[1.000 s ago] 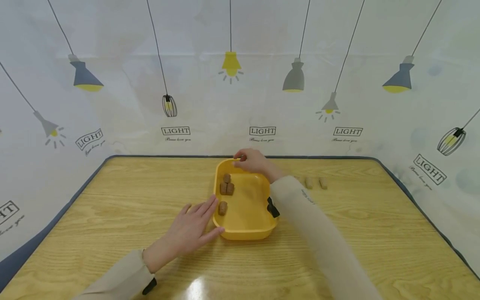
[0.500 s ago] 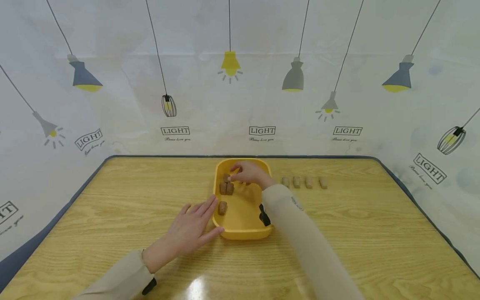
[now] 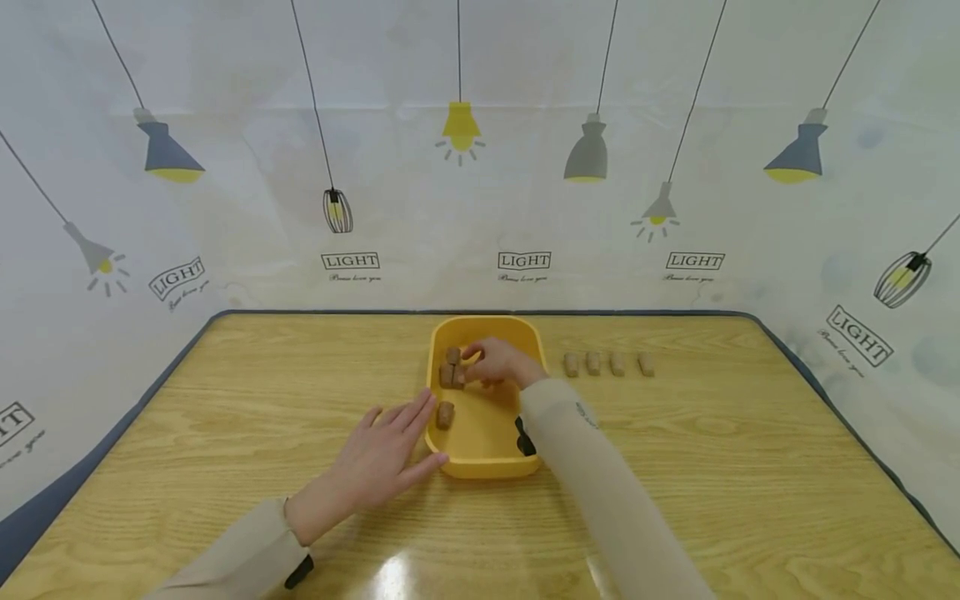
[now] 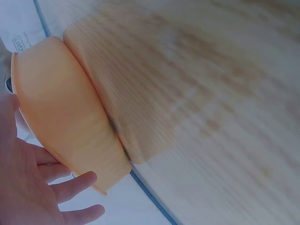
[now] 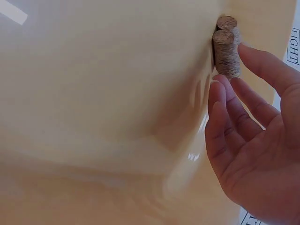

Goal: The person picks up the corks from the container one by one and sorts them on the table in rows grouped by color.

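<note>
Inside the yellow plastic tray point(image 3: 491, 468), three brown corks point(image 3: 453, 357) stand clustered by the left wall, and another cork point(image 3: 446, 415) lies nearer the front. My right hand point(image 3: 501, 364) reaches in from the right, thumb and index finger apart at the right edge of the cluster. In the right wrist view, the thumb tip is right at the side of the nearest cork point(image 5: 226, 54), with curved fingertips at its lower end. My left hand point(image 3: 386, 462) rests against the tray's front left rim, fingers spread and thumb at the front corner; in the left wrist view its fingers lie along the outer wall.
Several lighter corks point(image 3: 594, 364) stand in a row on the wooden table point(image 3: 247, 400), right of the tray. A white wall sheet point(image 3: 420, 217) printed with lamps rises behind the table's dark far edge.
My right hand has come from the tray's far rim down into it, first to the top cork, then toward the lower right one. The left hand and the corks look unmoved.
</note>
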Action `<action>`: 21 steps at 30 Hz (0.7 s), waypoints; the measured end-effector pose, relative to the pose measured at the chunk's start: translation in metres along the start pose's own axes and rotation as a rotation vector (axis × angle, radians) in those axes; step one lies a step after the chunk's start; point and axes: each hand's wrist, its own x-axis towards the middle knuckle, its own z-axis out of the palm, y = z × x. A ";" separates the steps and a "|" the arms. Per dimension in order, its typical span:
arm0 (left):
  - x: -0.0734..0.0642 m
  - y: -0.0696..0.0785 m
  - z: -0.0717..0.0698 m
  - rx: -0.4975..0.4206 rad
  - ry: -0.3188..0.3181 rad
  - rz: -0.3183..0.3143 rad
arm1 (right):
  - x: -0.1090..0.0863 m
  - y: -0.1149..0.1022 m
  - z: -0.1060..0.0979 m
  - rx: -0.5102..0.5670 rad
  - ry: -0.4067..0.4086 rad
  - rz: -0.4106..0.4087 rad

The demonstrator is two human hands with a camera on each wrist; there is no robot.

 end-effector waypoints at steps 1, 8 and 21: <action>0.000 0.000 0.000 0.001 -0.001 0.000 | 0.000 0.001 0.000 0.008 0.002 0.005; 0.000 0.000 -0.001 0.003 -0.004 -0.002 | 0.002 0.003 0.002 -0.010 0.006 0.003; 0.000 0.001 -0.002 0.012 0.000 -0.003 | 0.006 0.002 0.010 -0.140 0.015 -0.022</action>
